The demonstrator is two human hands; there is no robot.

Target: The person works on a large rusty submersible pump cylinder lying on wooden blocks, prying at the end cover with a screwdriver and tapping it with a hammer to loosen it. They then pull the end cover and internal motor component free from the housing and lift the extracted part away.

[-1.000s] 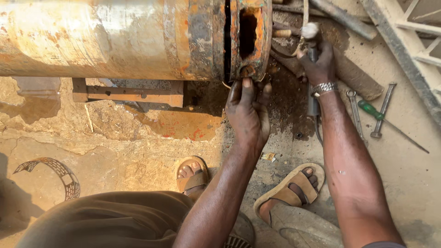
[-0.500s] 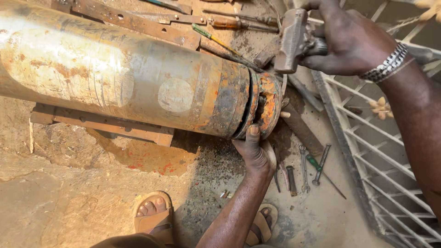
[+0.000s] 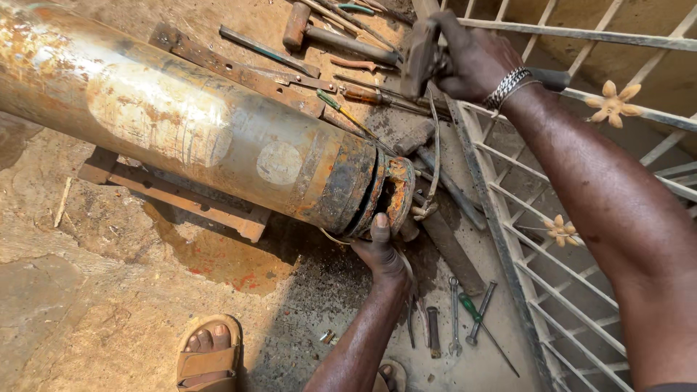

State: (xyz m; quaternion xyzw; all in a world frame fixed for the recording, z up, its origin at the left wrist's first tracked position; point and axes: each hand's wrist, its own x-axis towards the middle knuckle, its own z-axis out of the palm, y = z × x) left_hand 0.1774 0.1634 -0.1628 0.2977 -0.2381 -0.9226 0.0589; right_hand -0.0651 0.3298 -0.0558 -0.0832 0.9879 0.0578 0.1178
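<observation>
A long rusty metal cylinder (image 3: 181, 123) lies on its side across the ground, propped on a rusty channel bar (image 3: 181, 197). Its near end carries a corroded flange (image 3: 392, 196) with a gap behind it. My left hand (image 3: 381, 250) presses against the lower edge of that flange; whether it grips anything is hidden. My right hand (image 3: 475, 62), with a metal bracelet on the wrist, is raised above the flange and closed on the handle of a heavy hammer (image 3: 421, 58), its head pointing left.
A second hammer (image 3: 327, 36), flat bars, screwdrivers and chisels lie behind the cylinder. Spanners and a green-handled screwdriver (image 3: 472, 312) lie by my left forearm. A metal grille gate (image 3: 573, 239) with flower ornaments lies at the right. My sandalled foot (image 3: 207, 352) is below.
The view has swung left and down. My right hand holds the hammer raised above the flange, as half a second ago. My left hand stays at the flange's lower edge.
</observation>
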